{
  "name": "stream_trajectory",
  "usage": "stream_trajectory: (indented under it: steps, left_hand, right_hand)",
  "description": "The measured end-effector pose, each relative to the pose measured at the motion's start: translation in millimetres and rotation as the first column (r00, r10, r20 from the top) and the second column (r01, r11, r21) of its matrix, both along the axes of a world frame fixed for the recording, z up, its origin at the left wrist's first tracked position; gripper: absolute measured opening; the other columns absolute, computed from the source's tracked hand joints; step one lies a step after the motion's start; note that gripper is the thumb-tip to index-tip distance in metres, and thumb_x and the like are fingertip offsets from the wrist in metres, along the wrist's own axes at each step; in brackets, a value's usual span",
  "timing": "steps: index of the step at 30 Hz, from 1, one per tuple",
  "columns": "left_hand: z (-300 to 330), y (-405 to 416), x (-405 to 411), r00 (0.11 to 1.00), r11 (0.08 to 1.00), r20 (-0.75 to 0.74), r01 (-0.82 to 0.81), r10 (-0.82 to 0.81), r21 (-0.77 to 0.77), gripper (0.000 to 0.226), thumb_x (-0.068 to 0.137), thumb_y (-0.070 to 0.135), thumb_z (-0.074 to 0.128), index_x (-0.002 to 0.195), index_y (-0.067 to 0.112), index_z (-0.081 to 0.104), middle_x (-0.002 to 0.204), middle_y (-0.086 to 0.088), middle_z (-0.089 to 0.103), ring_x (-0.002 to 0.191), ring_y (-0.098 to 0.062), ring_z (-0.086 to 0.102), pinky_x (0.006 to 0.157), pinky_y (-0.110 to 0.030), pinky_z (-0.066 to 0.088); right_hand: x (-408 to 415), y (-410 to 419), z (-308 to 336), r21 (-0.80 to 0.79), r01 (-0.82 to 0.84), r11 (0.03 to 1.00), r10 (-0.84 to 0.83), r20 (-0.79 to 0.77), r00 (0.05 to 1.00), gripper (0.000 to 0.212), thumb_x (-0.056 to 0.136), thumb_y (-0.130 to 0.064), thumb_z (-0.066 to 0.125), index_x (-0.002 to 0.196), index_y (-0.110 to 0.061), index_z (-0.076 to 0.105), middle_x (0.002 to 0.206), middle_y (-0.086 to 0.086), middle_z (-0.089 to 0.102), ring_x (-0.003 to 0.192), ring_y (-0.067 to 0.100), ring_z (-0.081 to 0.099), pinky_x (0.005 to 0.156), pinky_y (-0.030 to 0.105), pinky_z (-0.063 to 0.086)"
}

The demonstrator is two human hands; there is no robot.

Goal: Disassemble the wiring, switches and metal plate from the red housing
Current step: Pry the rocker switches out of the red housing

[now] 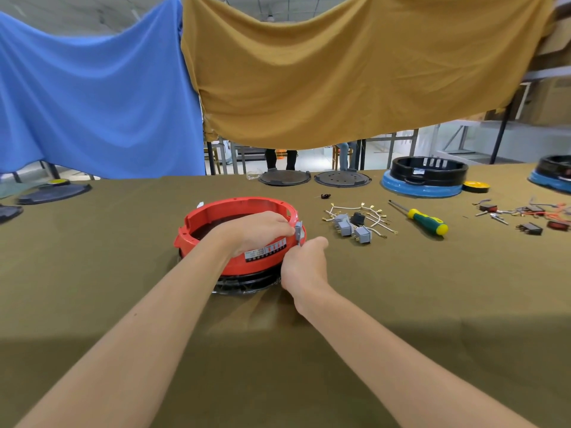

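Note:
The round red housing [216, 211] lies on the olive table cloth, resting on a black ring [247, 284]. A grey switch [298, 232] sits in its right wall. My left hand [259, 231] reaches across the housing and its fingertips pinch the switch from inside the rim. Just outside the wall, my right hand [304, 262] is curled with its fingertips on the lower end of the same switch. To the right lie several loose grey switches [352, 228] and white wires [375, 216].
A green and yellow screwdriver [428, 222] lies right of the loose parts. Black lids [284, 177] and a black and blue housing [428, 176] stand at the far edge. More small parts [525, 216] lie at the far right. Blue and mustard cloths hang behind.

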State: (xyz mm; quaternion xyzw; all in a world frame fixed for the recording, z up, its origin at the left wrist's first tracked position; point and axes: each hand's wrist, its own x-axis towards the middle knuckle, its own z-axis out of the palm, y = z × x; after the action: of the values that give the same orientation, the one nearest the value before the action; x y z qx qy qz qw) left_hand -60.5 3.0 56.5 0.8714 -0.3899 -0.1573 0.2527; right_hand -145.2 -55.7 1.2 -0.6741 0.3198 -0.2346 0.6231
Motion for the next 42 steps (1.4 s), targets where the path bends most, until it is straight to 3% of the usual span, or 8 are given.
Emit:
stream_trajectory:
  steps: [3,8,13,18,20,26,33,42]
  left_hand:
    - [-1.2,-0.2,1.7,1.0,1.0,0.027,-0.007,0.007,0.013,0.036,0.104,0.033,0.043,0.132,0.017,0.057,0.131,0.005,0.054,0.109,-0.012,0.048,0.091,-0.03,0.031]
    - [-1.4,3.7,3.8,1.0,1.0,-0.005,-0.026,0.026,0.0,0.03,0.103,0.031,0.042,0.123,0.019,0.061,0.118,0.005,0.057,0.102,-0.012,0.053,0.089,-0.032,0.035]
    - [0.2,4.6,1.4,1.0,1.0,-0.01,-0.023,0.023,0.001,0.032,0.102,0.03,0.043,0.127,0.015,0.059,0.127,0.003,0.056,0.118,-0.019,0.05,0.099,-0.034,0.035]
    - [0.9,6.2,-4.7,0.992,0.999,-0.126,0.014,-0.02,-0.047,0.027,0.099,0.032,0.051,0.116,0.019,0.066,0.116,0.003,0.068,0.108,-0.018,0.062,0.099,-0.038,0.046]
    - [1.5,5.6,-5.2,0.991,0.998,-0.127,0.025,-0.032,-0.052,0.024,0.099,0.031,0.051,0.111,0.019,0.067,0.112,0.003,0.069,0.106,-0.018,0.064,0.097,-0.037,0.048]
    - [-0.8,5.5,-5.4,0.995,0.997,-0.095,0.027,-0.034,-0.076,0.024,0.099,0.029,0.049,0.108,0.018,0.068,0.11,0.008,0.068,0.102,-0.009,0.061,0.076,-0.021,0.043]
    - [-2.2,2.5,-4.1,1.0,0.999,-0.022,0.016,-0.017,-0.039,0.037,0.1,0.028,0.047,0.116,-0.001,0.064,0.111,-0.005,0.064,0.097,-0.018,0.053,0.079,-0.03,0.041]
    - [-1.6,3.9,-2.4,0.998,0.999,-0.067,-0.02,0.018,-0.03,0.028,0.1,0.035,0.049,0.12,0.022,0.063,0.113,0.01,0.057,0.104,-0.012,0.051,0.088,-0.031,0.034]
  right_hand:
    - [3.8,5.0,3.2,-0.117,-0.023,0.993,0.018,-0.043,0.999,0.016,0.102,-0.006,0.031,0.116,-0.012,0.029,0.099,0.003,0.05,0.083,0.017,0.051,0.068,0.031,0.041]
    - [1.2,-9.5,11.0,-0.362,-0.165,0.918,0.093,-0.209,0.974,0.019,0.1,-0.006,0.036,0.118,-0.007,0.033,0.114,0.016,0.056,0.102,0.032,0.058,0.075,0.041,0.046]
    - [-10.0,-42.1,12.0,-0.522,-0.33,0.786,0.186,-0.309,0.933,0.013,0.101,-0.013,0.038,0.112,-0.007,0.043,0.106,0.01,0.057,0.087,0.024,0.055,0.057,0.031,0.035]
    - [-13.9,-71.7,28.0,-0.633,-0.347,0.692,0.193,-0.301,0.934,0.009,0.105,-0.019,0.039,0.104,-0.01,0.041,0.084,0.002,0.053,0.069,0.011,0.047,0.053,0.029,0.033]
    - [-12.4,-68.4,30.9,-0.641,-0.355,0.681,0.193,-0.311,0.931,0.009,0.105,-0.018,0.039,0.106,-0.009,0.042,0.083,0.004,0.052,0.067,0.012,0.046,0.052,0.029,0.032]
    - [-22.2,-44.7,12.0,-0.431,-0.164,0.887,0.105,-0.158,0.982,0.019,0.103,-0.026,0.043,0.11,-0.008,0.045,0.094,0.005,0.058,0.072,0.011,0.049,0.054,0.03,0.032]
    - [-26.1,-17.8,-1.0,-0.263,-0.126,0.957,0.111,-0.07,0.991,0.008,0.098,-0.013,0.04,0.105,-0.011,0.042,0.09,0.005,0.057,0.069,0.015,0.051,0.053,0.03,0.033]
    - [-12.8,0.7,4.9,-0.221,-0.059,0.974,0.046,-0.062,0.997,0.013,0.1,-0.008,0.034,0.112,-0.01,0.031,0.108,0.012,0.057,0.091,0.024,0.057,0.065,0.033,0.042]
